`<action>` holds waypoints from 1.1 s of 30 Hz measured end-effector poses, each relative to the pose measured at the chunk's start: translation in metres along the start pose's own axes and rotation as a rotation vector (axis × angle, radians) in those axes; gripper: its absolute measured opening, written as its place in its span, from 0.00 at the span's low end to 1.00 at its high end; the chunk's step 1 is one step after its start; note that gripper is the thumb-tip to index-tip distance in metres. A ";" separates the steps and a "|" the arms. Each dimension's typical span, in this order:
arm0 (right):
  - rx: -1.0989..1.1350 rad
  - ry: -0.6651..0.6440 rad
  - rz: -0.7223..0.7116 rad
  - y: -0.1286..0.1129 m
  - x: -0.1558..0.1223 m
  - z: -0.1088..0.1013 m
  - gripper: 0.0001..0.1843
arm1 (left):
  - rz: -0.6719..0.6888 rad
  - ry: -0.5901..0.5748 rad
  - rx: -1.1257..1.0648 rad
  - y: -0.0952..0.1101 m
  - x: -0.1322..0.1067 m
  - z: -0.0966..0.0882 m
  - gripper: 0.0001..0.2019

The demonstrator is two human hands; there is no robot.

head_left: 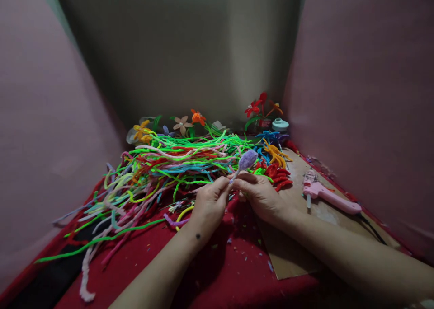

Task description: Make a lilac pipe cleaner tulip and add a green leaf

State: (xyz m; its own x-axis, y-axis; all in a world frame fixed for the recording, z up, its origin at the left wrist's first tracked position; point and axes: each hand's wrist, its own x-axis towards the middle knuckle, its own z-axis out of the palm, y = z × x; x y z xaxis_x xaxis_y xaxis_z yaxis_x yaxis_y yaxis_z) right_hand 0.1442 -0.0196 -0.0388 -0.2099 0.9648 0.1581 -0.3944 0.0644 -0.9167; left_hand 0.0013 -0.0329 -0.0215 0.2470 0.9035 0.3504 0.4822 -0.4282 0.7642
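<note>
Between my two hands, above the red cloth, a purple pipe cleaner petal (248, 160) stands up with its rounded fuzzy head tilted to the right. My left hand (212, 198) pinches the thin lower end of its stem. Close against it, my right hand (259, 194) has its fingers closed on the same stem, just under the petal head. The fingertips of both hands nearly touch, and they hide the very end of the stem. Just behind the hands lies a large pile of coloured pipe cleaners (190, 153).
A pink glue gun (334, 200) rests on a cardboard sheet (288, 255) at the right. Red petals (280, 175) and orange petals (276, 154) lie beside the pile. Finished flowers (183, 125) stand along the back. Small scraps dot the red cloth (217, 273).
</note>
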 end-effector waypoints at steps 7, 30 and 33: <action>0.022 -0.140 -0.003 -0.001 0.007 -0.009 0.05 | -0.349 -0.213 -0.666 0.008 0.005 -0.010 0.14; 0.188 0.015 0.168 0.005 0.008 -0.005 0.11 | -0.009 0.005 0.128 -0.001 0.000 0.000 0.08; 0.158 0.050 0.158 0.006 0.006 -0.003 0.10 | 0.193 0.046 0.517 -0.009 -0.004 0.006 0.08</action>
State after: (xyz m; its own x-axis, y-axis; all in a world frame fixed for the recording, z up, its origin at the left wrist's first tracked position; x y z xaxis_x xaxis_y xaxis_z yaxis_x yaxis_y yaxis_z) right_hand 0.1434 -0.0131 -0.0446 -0.2374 0.9714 -0.0047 -0.4961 -0.1255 -0.8591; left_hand 0.0015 -0.0331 -0.0330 0.3405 0.8026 0.4899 0.7846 -0.5296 0.3224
